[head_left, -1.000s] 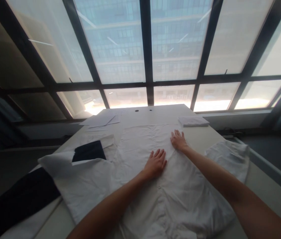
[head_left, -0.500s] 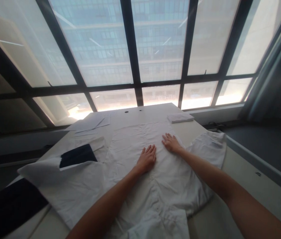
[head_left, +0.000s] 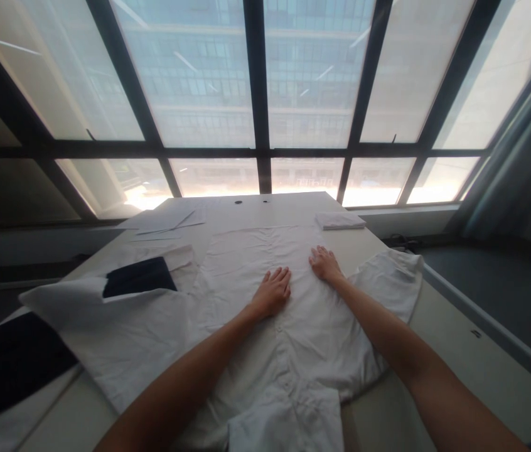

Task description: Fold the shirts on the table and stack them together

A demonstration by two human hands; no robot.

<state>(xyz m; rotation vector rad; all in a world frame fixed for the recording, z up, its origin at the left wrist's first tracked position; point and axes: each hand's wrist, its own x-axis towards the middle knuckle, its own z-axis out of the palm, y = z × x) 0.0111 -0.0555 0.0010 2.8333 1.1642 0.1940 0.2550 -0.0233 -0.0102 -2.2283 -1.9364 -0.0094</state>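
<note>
A white short-sleeved shirt [head_left: 241, 263] lies spread flat on the pale table [head_left: 439, 370], collar end toward me. My left hand [head_left: 271, 291] rests palm down on the middle of the shirt, fingers stretched out. My right hand [head_left: 324, 262] lies flat on the shirt a little farther away and to the right, fingers spread. Neither hand holds anything. The shirt's right sleeve [head_left: 390, 279] spreads toward the table's right side.
A dark garment [head_left: 136, 276] lies on white cloth at the left, with more dark cloth [head_left: 6, 364] at the near left. A folded white cloth [head_left: 339, 220] sits at the far right of the table, paper sheets [head_left: 166, 221] at the far left. Large windows stand behind.
Both hands stay flat on the shirt and have slid slightly toward me. The camera view has shifted to the right, so the shirt's collar end now shows at the bottom.
</note>
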